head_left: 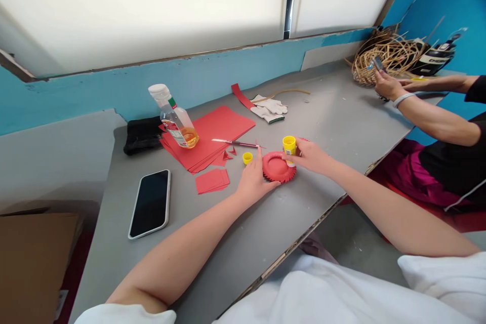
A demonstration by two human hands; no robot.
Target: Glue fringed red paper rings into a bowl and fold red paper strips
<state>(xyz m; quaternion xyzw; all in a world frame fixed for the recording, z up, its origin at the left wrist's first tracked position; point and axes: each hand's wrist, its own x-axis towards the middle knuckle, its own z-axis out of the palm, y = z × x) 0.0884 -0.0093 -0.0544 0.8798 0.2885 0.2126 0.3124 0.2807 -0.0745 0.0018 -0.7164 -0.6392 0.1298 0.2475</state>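
My right hand (309,157) is closed round a yellow glue stick (289,145), held with its glue end down against the rim of a round red paper piece (278,166). This piece has a raised ring and a jagged, pleated edge. My left hand (256,177) grips its left side, thumb along the near edge and index finger pointing away. Just beyond that hand stands a yellow cap (247,158). Small folded red paper bits (228,155) and a craft knife (235,143) lie close by. To the left is a stack of small red paper squares (212,181).
Large red sheets (228,121) lie under a tilted-looking bottle (178,124) of amber liquid. A phone (150,205), black pouch (142,135) and white gloves (269,109) are around them. At right, a co-worker's hands (391,85) hold something near a woven bundle (383,58).
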